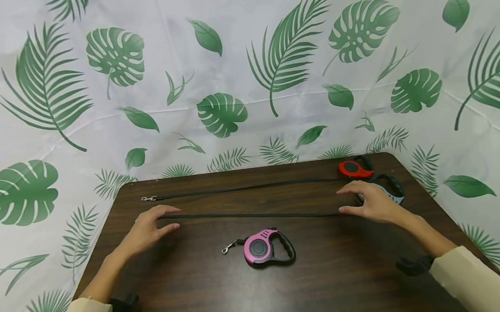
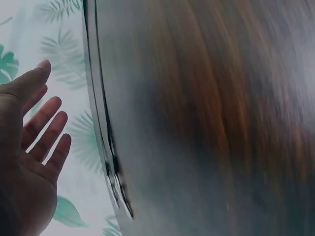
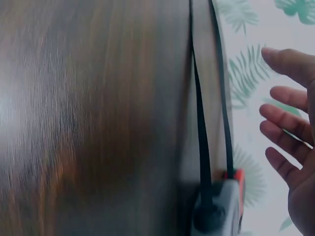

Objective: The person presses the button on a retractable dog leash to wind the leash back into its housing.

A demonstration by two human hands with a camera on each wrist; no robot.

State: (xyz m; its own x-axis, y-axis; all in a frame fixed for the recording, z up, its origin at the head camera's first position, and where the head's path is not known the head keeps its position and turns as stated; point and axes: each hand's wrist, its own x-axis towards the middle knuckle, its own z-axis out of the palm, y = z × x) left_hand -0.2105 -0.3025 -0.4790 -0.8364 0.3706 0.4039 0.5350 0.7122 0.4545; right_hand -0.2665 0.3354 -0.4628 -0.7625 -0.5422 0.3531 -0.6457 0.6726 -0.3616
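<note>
Head view, room: leaf-printed sheet behind and on both sides of the dark wood worktop.
Worktop: flat, glossy, with a wide bare stretch on the person's side.
Near cord: drawn out side to side, spanning the gap between the hands; clip end by the left, casing end by the right.
Far cord: roughly parallel, beyond it.
Left grip: thumb and fingers apart, holding nothing; the nearer hand to the near cord's clip end.
Right grip: likewise spread and unladen, nearest the grey leash, which it partly hides.
Pink leash: between the hands, closer to the person; long axis sideways, handle rightward, neither hand clearly nearer.
Red leash: far right, just beyond the grey one.
Pink leash's clip: points left.
</note>
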